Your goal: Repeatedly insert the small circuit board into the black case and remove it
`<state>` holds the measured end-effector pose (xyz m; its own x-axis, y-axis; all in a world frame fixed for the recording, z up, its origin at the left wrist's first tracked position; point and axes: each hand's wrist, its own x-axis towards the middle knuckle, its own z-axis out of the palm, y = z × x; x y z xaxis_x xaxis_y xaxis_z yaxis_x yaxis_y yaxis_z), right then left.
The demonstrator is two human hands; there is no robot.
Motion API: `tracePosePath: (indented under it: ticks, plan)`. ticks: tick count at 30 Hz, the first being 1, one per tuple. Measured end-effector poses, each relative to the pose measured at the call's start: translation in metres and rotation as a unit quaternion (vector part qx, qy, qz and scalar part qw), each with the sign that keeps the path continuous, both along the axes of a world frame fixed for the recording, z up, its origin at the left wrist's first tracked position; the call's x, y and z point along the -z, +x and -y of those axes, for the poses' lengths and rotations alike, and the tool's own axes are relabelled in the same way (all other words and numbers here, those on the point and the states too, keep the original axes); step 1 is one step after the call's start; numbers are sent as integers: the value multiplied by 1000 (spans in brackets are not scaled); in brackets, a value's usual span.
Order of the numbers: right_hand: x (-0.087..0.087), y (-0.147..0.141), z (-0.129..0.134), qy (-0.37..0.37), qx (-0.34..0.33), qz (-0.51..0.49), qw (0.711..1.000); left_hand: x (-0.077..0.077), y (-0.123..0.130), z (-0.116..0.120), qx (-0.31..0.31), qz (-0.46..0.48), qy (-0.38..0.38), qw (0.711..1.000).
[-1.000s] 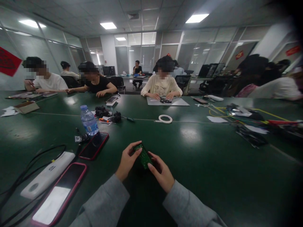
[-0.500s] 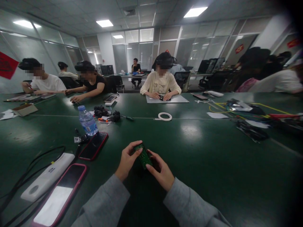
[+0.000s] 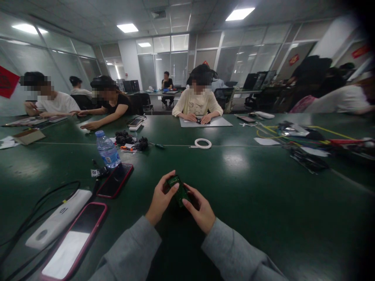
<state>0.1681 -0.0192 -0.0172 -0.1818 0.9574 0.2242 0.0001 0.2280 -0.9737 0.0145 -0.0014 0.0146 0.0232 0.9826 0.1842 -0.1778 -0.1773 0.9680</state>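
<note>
A small green circuit board (image 3: 179,194) is held between my two hands above the dark green table (image 3: 249,203). My left hand (image 3: 161,197) grips its upper left side, thumb across the face and fingers at the far edge. On the lower right side, my right hand (image 3: 200,207) holds it, thumb on the near corner and fingers behind. The board is tilted and its face looks dark, so its parts are hard to make out. Its underside is hidden.
To the left lie a pink-edged phone (image 3: 76,242), a white power bank (image 3: 60,220) with black cables, a red-edged phone (image 3: 115,181) and a water bottle (image 3: 108,150). Ahead is a white ring-shaped coil (image 3: 203,143). Wires (image 3: 304,144) lie far right. Several people sit opposite.
The board has tipped so its face catches less light. Both hands keep hold of it, with the left thumb shifted slightly. The whole view has moved a little.
</note>
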Motion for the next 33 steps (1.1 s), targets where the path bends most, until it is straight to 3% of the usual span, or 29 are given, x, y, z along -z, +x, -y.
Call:
tracePosePath:
  ticks: [5, 10, 24, 28, 31, 33]
  plan:
    - [0, 0, -4, -7, 19, -41, 999, 6, 5, 2, 55, 35, -37, 997]
    - [-1, 0, -3, 0, 21, -45, 999, 2, 1, 2, 89, 31, -50, 994]
    - [1, 0, -3, 14, 44, -7, 999, 3, 8, 3, 61, 38, -41, 997]
    - [0, 2, -5, 83, 109, 79, 987, 11, 17, 4, 4, 55, -55, 997]
    - [-3, 4, -7, 167, 200, 160, 952, 13, 26, 11, -73, 48, -34, 996]
    - [-6, 6, -9, 207, 254, 210, 921, 12, 31, 16, -63, 36, -39, 997]
